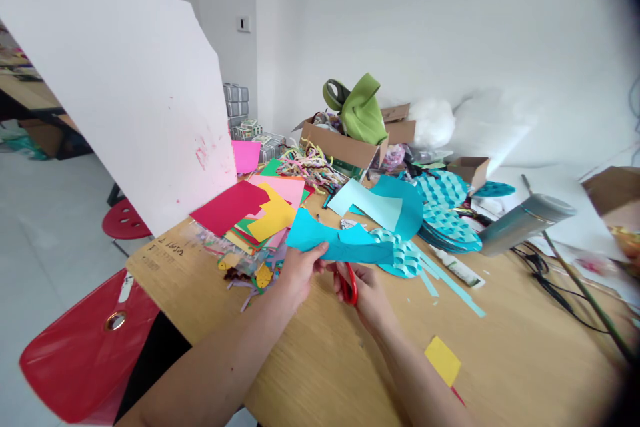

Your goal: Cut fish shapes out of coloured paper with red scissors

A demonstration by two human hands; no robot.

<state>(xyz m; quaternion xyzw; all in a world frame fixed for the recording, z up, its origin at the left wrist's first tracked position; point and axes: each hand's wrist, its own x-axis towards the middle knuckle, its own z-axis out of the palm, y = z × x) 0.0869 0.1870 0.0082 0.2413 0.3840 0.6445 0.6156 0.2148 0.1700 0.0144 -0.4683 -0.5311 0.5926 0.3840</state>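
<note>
My left hand pinches the near left edge of a bright blue sheet of paper, thumb on top. Several curved notches run along the sheet's far edge. Close beside it, my right hand grips a pair of scissors by its red handles, just below the paper's near edge. The paper and fingers hide the blades. Just beyond the sheet lies a blue disc with woven light strips. Pale blue paper strips trail off to its right.
Coloured paper sheets pile up at the left. Pipe cleaners lie before a cardboard box. At the right are a glue tube, a tilted grey cylinder and black cable. A yellow paper piece lies near my right forearm.
</note>
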